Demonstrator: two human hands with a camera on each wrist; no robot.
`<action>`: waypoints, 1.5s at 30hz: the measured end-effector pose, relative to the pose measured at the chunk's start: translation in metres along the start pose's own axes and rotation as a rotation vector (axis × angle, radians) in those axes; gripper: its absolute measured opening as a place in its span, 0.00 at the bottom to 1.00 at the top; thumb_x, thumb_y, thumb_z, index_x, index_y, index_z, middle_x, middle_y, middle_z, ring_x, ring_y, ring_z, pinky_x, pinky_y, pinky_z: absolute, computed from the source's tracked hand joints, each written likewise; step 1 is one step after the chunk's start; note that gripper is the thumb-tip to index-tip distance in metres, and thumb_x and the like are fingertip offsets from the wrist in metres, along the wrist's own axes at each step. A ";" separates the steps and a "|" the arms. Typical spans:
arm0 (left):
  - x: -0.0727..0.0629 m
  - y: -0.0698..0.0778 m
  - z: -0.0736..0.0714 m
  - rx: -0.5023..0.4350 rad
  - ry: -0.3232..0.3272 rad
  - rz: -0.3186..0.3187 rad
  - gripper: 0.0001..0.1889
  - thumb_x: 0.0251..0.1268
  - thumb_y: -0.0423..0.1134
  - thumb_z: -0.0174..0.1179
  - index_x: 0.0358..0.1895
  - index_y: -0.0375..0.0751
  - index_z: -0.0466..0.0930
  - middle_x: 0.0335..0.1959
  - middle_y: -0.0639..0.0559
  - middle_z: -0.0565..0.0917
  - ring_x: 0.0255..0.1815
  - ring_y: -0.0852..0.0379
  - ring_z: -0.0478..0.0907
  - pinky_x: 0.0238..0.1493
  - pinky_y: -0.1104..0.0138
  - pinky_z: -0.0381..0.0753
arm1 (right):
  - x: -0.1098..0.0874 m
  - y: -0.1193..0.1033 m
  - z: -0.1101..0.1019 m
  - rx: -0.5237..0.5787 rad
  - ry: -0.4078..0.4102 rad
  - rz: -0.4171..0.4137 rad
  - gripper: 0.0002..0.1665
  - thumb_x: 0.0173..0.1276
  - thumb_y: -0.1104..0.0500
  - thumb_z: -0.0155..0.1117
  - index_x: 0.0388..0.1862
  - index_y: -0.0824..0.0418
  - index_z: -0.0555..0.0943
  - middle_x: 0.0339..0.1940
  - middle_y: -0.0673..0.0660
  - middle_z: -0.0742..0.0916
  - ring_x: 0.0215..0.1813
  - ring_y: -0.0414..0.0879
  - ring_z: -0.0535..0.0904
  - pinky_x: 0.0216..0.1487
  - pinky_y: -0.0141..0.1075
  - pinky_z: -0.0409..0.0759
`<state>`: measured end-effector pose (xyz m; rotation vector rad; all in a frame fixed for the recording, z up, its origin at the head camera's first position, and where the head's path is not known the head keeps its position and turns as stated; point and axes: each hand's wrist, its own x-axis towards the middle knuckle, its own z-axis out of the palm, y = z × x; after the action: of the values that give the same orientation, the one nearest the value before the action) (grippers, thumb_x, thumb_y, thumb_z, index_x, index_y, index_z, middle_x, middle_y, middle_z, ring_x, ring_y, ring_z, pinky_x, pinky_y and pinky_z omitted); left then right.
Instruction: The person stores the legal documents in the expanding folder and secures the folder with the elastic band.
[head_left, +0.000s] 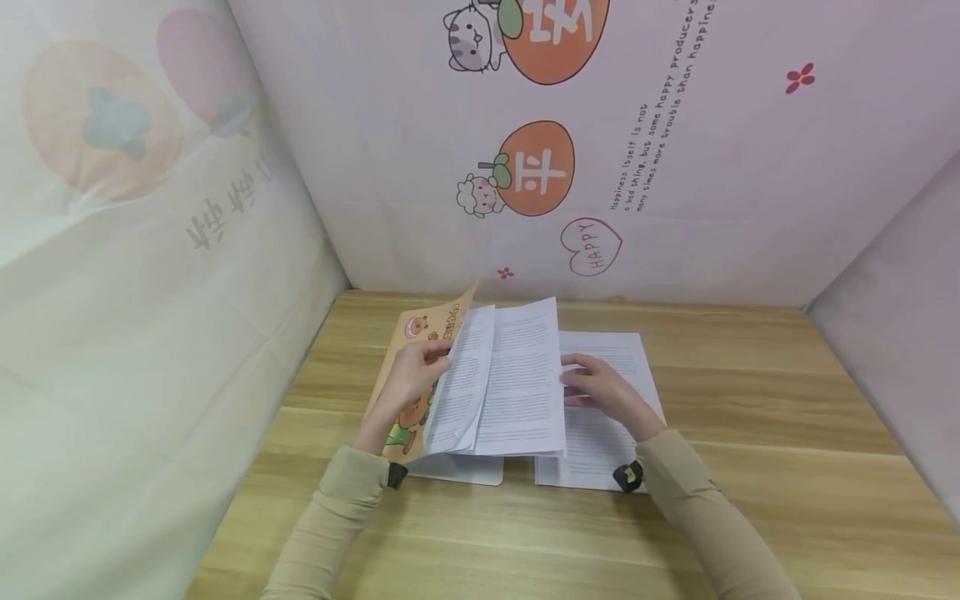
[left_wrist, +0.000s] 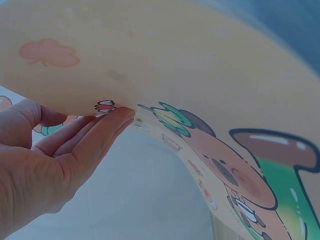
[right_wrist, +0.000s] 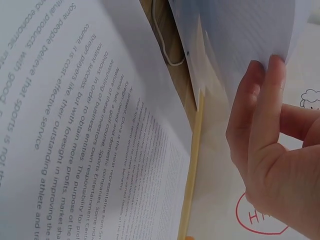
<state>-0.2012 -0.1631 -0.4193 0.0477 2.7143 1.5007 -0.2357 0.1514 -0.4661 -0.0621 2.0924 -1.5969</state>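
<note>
My left hand (head_left: 412, 372) pinches the edge of an orange cover (head_left: 399, 350) printed with cartoon animals, which stands raised and bowed. In the left wrist view, the thumb and fingers of the left hand (left_wrist: 65, 155) meet at the edge of that orange cover (left_wrist: 165, 60). Beside it, several white printed sheets (head_left: 521, 379) are lifted at a slant. My right hand (head_left: 600, 385) holds their right edge between thumb and fingers; the thumb is partly hidden. Under the right hand lies another printed sheet (head_left: 611, 450), flat on the table.
The wooden table (head_left: 750, 417) carries everything. Below the raised pages, a white panel with a rounded corner (head_left: 465, 469) shows. Cloth walls with cartoon prints (head_left: 536, 167) close off the back and sides. A thin white cord (right_wrist: 162, 37) appears in the right wrist view.
</note>
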 end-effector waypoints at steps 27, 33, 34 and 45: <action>-0.001 -0.002 0.000 -0.001 0.007 0.007 0.22 0.63 0.32 0.55 0.61 0.33 0.78 0.59 0.37 0.83 0.57 0.44 0.83 0.56 0.55 0.83 | 0.009 -0.002 0.021 -0.020 -0.002 -0.043 0.30 0.72 0.64 0.56 0.71 0.67 0.63 0.57 0.71 0.81 0.46 0.44 0.85 0.48 0.37 0.87; -0.001 -0.003 0.000 -0.002 0.009 0.009 0.22 0.63 0.32 0.55 0.62 0.33 0.78 0.60 0.37 0.82 0.58 0.44 0.83 0.57 0.55 0.82 | 0.011 -0.005 0.027 -0.042 0.008 -0.056 0.30 0.72 0.65 0.56 0.71 0.67 0.63 0.58 0.73 0.81 0.48 0.46 0.85 0.49 0.40 0.87; -0.001 -0.003 0.000 -0.002 0.009 0.010 0.22 0.63 0.32 0.55 0.62 0.32 0.78 0.60 0.37 0.82 0.58 0.44 0.82 0.58 0.55 0.82 | 0.011 -0.006 0.028 -0.044 0.012 -0.052 0.30 0.72 0.64 0.56 0.71 0.66 0.64 0.58 0.72 0.81 0.48 0.47 0.85 0.50 0.40 0.87; -0.002 -0.001 -0.001 -0.014 0.002 0.018 0.22 0.64 0.32 0.55 0.62 0.32 0.78 0.60 0.36 0.82 0.59 0.43 0.82 0.58 0.55 0.82 | 0.015 -0.011 0.037 -0.032 -0.012 -0.072 0.30 0.72 0.65 0.57 0.71 0.66 0.65 0.57 0.72 0.82 0.45 0.46 0.85 0.51 0.42 0.86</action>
<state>-0.1993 -0.1641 -0.4193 0.0698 2.7118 1.5258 -0.2358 0.1104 -0.4686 -0.1592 2.1286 -1.6002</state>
